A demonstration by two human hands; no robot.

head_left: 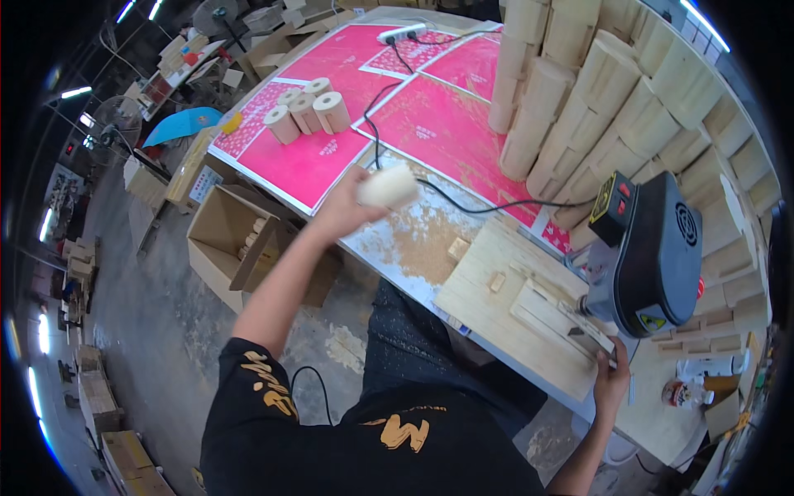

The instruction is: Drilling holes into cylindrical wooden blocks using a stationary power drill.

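Observation:
My left hand (341,202) grips a pale wooden cylinder (389,187), slightly blurred, above the sawdust-covered table. At the lower right, my right hand (610,379) has curled fingers at the near right corner of a wooden jig board (471,289), beside a dark metal plate (591,337); what they hold, if anything, is hidden. Wooden strips and a small block are fixed on the board. Over its right side stands a black bench drill press (657,256). Farther left, several wooden cylinders (306,114) stand grouped on pink sheets (318,169), with round recesses showing on some tops.
Tall stacks of wooden pieces (571,107) line the table's right and back. A black cable (488,208) crosses the table; a white power strip (402,33) lies at the far end. Left of the table is an open cardboard box (223,240). A plastic bottle (686,394) sits at right.

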